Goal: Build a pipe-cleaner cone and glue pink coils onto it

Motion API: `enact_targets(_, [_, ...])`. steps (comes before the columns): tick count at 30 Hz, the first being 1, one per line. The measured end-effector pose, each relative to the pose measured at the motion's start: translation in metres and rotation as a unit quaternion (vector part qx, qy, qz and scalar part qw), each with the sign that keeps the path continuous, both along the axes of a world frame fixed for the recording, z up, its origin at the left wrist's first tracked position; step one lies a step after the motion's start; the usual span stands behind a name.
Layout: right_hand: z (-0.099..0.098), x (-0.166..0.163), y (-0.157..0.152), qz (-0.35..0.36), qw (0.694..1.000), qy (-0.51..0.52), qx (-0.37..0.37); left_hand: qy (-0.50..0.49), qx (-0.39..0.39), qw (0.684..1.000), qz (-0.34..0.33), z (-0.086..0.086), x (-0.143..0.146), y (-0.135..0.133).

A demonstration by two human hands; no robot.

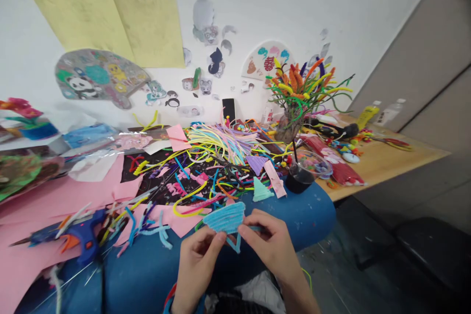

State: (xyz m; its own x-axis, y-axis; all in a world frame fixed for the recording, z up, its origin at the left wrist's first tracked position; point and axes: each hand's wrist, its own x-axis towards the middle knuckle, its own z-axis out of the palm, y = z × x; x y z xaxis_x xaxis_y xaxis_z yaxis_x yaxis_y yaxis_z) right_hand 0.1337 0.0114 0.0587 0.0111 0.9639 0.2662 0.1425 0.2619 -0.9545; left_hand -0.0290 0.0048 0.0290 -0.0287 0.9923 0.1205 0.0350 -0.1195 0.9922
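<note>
Between my two hands is a light blue pipe-cleaner piece (225,218), made of rows laid side by side into a flat, roughly triangular panel. A bent blue strand hangs below it. My left hand (200,257) pinches the panel's lower left edge between thumb and fingers. On the other side my right hand (268,240) grips the right edge, its thumb near the lower corner. Just beyond the hands lie a mint green triangle (261,190), a purple triangle (256,164) and a pink strip (275,179).
A blue glue gun (83,236) lies on pink sheets (73,206) at left. Loose pipe cleaners (224,142) cover the middle. A dark drink cup (300,179) with a straw stands near the front edge, before a vase of pipe-cleaner flowers (289,125). Scissors (393,143) lie far right.
</note>
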Motion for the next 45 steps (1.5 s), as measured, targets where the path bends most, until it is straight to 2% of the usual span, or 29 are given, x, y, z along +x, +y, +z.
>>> enact_targets(4, [-0.001, 0.001, 0.004, 0.050, 0.993, 0.085, -0.060, -0.079, 0.006, 0.994, -0.073, -0.005, -0.002, 0.001])
enact_targets(6, [-0.002, 0.000, 0.004, 0.053, 0.992, 0.092, -0.066, -0.098, 0.005, 0.992, -0.084, -0.007, -0.002, 0.003])
enact_targets(14, [-0.002, -0.001, 0.003, 0.059, 0.994, 0.084, -0.042, -0.041, 0.014, 0.998, -0.044, -0.002, -0.003, 0.004])
enact_targets(16, [-0.002, -0.001, 0.003, 0.046, 0.995, 0.082, -0.034, -0.022, 0.028, 0.999, -0.011, 0.000, -0.001, 0.003])
enact_targets(19, [-0.004, -0.003, 0.002, -0.009, 0.998, 0.064, 0.000, -0.023, 0.053, 0.994, 0.093, 0.000, 0.004, 0.001])
enact_targets(21, [-0.006, -0.006, 0.000, -0.057, 0.997, 0.030, 0.040, -0.031, 0.056, 0.989, 0.131, -0.002, 0.007, -0.002])
enact_targets(25, [-0.011, -0.015, -0.008, -0.105, 0.984, -0.058, 0.133, -0.071, 0.033, 0.992, 0.096, -0.005, 0.012, -0.007])
enact_targets(30, [-0.012, -0.027, -0.014, -0.068, 0.964, -0.111, 0.234, -0.086, 0.021, 0.993, 0.082, -0.004, 0.013, -0.010])
enact_targets(32, [-0.012, -0.030, -0.016, -0.053, 0.957, -0.141, 0.248, -0.087, 0.013, 0.993, 0.083, -0.004, 0.012, -0.009])
enact_targets(36, [-0.012, -0.032, -0.019, -0.028, 0.947, -0.186, 0.261, -0.115, -0.012, 0.985, 0.126, -0.011, 0.011, -0.004])
enact_targets(40, [-0.013, -0.035, -0.021, -0.053, 0.938, -0.196, 0.280, -0.140, -0.022, 0.979, 0.146, -0.017, 0.012, -0.001])
enact_targets(45, [-0.011, -0.035, -0.022, -0.047, 0.943, -0.196, 0.265, -0.101, -0.013, 0.985, 0.142, -0.015, 0.011, -0.002])
